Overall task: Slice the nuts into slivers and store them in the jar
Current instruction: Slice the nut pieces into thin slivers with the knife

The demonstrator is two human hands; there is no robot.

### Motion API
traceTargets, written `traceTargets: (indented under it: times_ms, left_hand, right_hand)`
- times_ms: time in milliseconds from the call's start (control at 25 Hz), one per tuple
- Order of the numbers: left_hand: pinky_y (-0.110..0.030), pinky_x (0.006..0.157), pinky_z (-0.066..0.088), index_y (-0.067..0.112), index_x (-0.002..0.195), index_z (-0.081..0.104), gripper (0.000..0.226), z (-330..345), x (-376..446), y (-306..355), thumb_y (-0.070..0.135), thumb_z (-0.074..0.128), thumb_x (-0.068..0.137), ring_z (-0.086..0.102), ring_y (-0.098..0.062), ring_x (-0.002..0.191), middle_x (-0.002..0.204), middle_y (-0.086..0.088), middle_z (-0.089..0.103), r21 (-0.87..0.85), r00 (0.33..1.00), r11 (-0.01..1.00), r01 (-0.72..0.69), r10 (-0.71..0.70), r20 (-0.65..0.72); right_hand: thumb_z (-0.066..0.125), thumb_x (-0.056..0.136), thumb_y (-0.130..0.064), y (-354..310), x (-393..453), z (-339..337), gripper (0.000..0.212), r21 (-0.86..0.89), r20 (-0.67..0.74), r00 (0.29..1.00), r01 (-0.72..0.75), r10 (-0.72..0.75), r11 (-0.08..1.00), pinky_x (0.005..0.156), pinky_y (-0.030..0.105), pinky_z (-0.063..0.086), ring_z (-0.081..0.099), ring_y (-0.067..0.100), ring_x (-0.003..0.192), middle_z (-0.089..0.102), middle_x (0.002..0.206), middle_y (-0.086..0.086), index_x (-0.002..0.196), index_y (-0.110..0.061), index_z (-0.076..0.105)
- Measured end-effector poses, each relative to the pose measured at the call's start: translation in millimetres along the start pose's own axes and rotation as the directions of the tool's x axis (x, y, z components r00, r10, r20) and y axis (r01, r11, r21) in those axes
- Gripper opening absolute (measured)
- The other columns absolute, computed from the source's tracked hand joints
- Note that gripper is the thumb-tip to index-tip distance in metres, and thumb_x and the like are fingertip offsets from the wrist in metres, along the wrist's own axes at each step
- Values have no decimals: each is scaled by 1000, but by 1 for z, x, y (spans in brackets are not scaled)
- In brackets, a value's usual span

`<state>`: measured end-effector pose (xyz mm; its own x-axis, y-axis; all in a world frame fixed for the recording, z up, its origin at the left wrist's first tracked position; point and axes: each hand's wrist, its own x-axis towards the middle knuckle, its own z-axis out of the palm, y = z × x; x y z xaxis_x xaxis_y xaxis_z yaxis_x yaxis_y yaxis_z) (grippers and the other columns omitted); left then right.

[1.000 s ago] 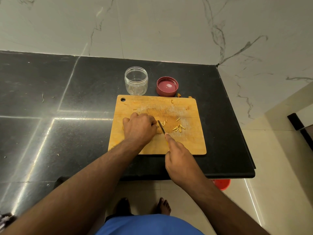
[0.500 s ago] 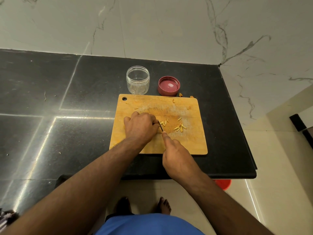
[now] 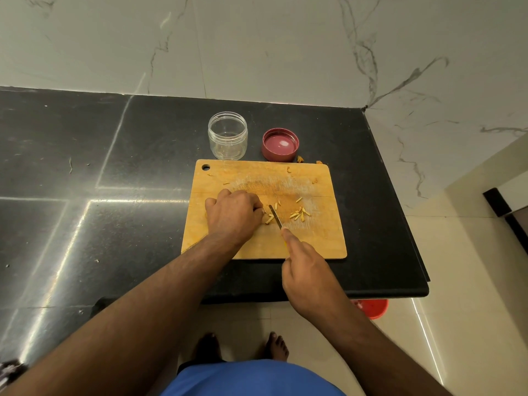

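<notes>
- A rectangular wooden cutting board [image 3: 314,241] with rounded corners and a round hole in its far left corner lies on a glossy black stone counter [image 3: 114,167]. Its middle is scuffed pale by knife marks.
- The left hand [image 3: 233,214] rests knuckles-up on the board, fingers curled down tightly. Whatever the fingertips pin is hidden beneath them, so whether they hold a nut cannot be told.
- The right hand [image 3: 307,262] grips a small knife [image 3: 275,216], the forefinger stretched along its top. The handle is covered by the hand apart from a sliver of yellow; only the short, narrow metal blade shows, angled toward the left fingertips.
- Pale, thin nut slivers [image 3: 300,214] lie scattered on the board to the right of the blade, with a few more [image 3: 268,219] between the blade and the left hand.
- A clear, round plastic jar [image 3: 227,135] stands open just beyond the far edge of the board. It looks empty, though its base is hard to read.
- Its dark red lid [image 3: 280,144] lies upturned to the right of the jar, smooth inside. No writing is legible on either.
- Two small orange scraps [image 3: 300,159] sit by the lid.
- White veined marble wall [image 3: 257,47] rises behind the counter.
- A red tub [image 3: 373,307] on the floor is mostly hidden under the counter edge.
- Bare feet and blue clothing are cut off at the bottom.
</notes>
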<state>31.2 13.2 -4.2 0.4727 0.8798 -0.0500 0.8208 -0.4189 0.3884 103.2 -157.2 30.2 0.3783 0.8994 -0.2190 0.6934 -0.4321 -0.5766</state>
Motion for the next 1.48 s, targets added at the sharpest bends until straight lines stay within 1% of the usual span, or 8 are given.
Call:
traceTargets:
  times_ms: [560, 720, 800, 920, 1040, 1200, 1280, 1480]
  left_hand:
    - [-43, 87, 35, 33, 102, 73, 20, 1, -3, -1, 38, 56, 94, 49, -17, 106, 105, 14, 67, -9, 1000, 1000, 11, -11, -8]
    - [-43, 86, 34, 33, 98, 73, 17, 0, -3, 0, 38, 57, 94, 49, -16, 105, 102, 14, 67, -9, 1000, 1000, 20, -20, -10]
    - [-44, 87, 34, 33, 98, 72, 16, 0, -3, 1, 38, 58, 94, 49, -16, 105, 103, 15, 67, -14, 1000, 1000, 21, -21, -9]
    - [-44, 88, 34, 34, 99, 73, 15, -1, -3, 1, 38, 59, 94, 48, -16, 106, 104, 15, 67, -12, 1000, 1000, 23, -23, 0]
    - [-43, 87, 31, 36, 104, 73, 15, -6, -3, 0, 36, 60, 95, 46, -18, 111, 110, 15, 67, -10, 999, 1000, 21, -20, 47]
    - [-45, 89, 31, 38, 115, 72, 23, -19, 5, -7, 29, 59, 98, 44, -21, 117, 122, 11, 66, -17, 994, 999, 42, -40, 103]
    - [-45, 90, 34, 38, 117, 71, 26, -25, 10, -15, 26, 56, 99, 47, -21, 118, 123, 12, 66, -43, 994, 997, 67, -62, 94]
    - [-45, 94, 48, 36, 114, 73, 25, -27, 11, -34, 25, 56, 100, 55, -22, 118, 128, 11, 67, -74, 993, 992, 102, -97, 74]
  right_hand:
    - [33, 103, -17, -4, 30, 6, 56, -72, 78, 997, 21, -15, 997, 86, 40, 50, 55, 21, 104, 51, 126, 6, 156, -28, 19]
    - [35, 103, -19, 0, 17, 6, 57, -49, 79, 997, 22, -18, 999, 80, 38, 51, 54, 16, 95, 52, 119, 2, 156, -30, 18]
    - [36, 103, -20, 3, 7, 5, 56, -40, 77, 997, 20, -16, 999, 81, 36, 51, 53, 12, 94, 52, 117, -1, 156, -31, 18]
    - [36, 104, -22, 7, -3, 0, 55, -2, 52, 998, 22, -22, 1000, 86, 32, 50, 52, 8, 100, 51, 123, -5, 156, -32, 19]
    - [37, 105, -23, 8, -8, -8, 54, 98, 2, 1000, 26, -26, 995, 91, 28, 50, 51, 5, 108, 48, 130, -9, 155, -33, 21]
    - [40, 104, -22, 15, -9, -11, 55, 184, -99, 995, 16, 2, 983, 72, 21, 51, 57, 5, 92, 42, 117, -16, 154, -34, 24]
    - [40, 104, -22, 15, -7, -9, 55, 178, -85, 996, 10, 6, 984, 71, 22, 51, 57, 6, 90, 44, 119, -14, 154, -35, 23]
    - [38, 104, -25, 1, 2, 6, 55, 64, 32, 998, 46, -48, 997, 83, 24, 47, 50, 5, 99, 48, 125, -7, 156, -33, 18]
